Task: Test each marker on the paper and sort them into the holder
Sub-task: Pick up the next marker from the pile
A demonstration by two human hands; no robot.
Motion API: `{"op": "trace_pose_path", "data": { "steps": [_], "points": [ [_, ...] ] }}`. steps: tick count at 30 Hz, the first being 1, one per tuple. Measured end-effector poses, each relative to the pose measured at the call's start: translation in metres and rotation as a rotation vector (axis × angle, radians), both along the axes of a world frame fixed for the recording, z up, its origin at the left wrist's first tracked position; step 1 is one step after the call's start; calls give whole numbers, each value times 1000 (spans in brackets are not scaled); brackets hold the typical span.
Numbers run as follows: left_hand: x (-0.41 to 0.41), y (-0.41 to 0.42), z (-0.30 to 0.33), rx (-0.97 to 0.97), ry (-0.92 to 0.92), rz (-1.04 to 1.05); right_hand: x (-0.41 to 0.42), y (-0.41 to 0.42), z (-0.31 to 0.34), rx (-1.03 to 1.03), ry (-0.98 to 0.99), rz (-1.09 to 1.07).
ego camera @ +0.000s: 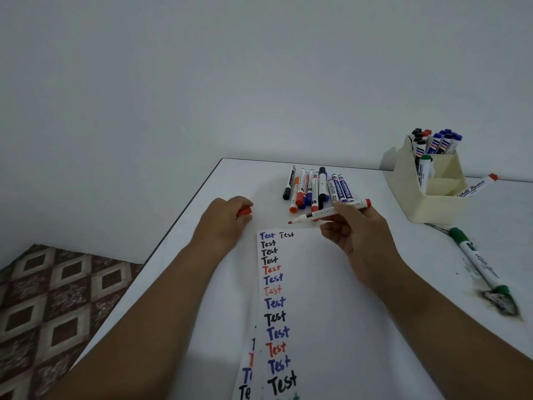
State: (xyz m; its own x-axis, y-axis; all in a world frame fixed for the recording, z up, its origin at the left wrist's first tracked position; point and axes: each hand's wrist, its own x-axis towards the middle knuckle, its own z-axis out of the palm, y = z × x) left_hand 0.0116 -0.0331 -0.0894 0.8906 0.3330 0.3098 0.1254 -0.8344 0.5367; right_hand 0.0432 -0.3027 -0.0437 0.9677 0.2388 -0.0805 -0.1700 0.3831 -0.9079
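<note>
My right hand point(357, 229) holds an uncapped red marker point(326, 212), its tip pointing left just above the top of the white paper point(311, 284). The paper carries a column of "Test" words in blue, black and red. My left hand point(225, 220) is closed around the marker's red cap point(244, 211), left of the paper's top edge. A pile of several capped markers point(317, 187) lies beyond the paper. The cream holder point(427, 194) stands at the back right with black, red, blue and green markers upright in it.
A green marker point(476, 258) lies on the table at the right, near a dark stain point(501, 303). A red-capped marker point(478, 184) lies beside the holder. The table's left edge runs diagonally; a patterned carpet point(57, 298) lies below it.
</note>
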Motion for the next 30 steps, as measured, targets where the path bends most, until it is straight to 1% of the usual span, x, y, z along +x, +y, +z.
{"op": "trace_pose_path", "data": {
  "steps": [3,6,9,11,13,16,19,21,23,26,27,30],
  "points": [
    [2,1,-4,-35,-3,-46,-3,-2,-3,50,13,59],
    [2,1,-4,63,5,-74,-3,-4,-5,50,18,84],
    [3,0,-2,90,40,-62,-1,-4,-6,54,30,73],
    [3,-2,0,156,62,-58,-2,-4,-6,45,32,70],
    [1,-5,5,204,119,-45,-2,-3,-7,25,28,70],
    [-3,-11,10,198,242,-108,-2,-2,-8,5,21,63],
    [-9,-17,10,331,333,-193,0,0,-9,-21,26,61],
    [-13,-21,10,405,398,-246,1,1,-9,-65,-3,92],
    [-16,-22,9,457,430,-277,1,2,-8,-150,-80,124],
    [-16,-21,9,467,442,-299,0,5,-7,-344,-198,116],
    [-16,-22,9,462,446,-301,1,7,-6,-378,-221,120],
    [-17,-22,10,459,467,-310,3,16,-2,-372,-223,128]
  ]
}}
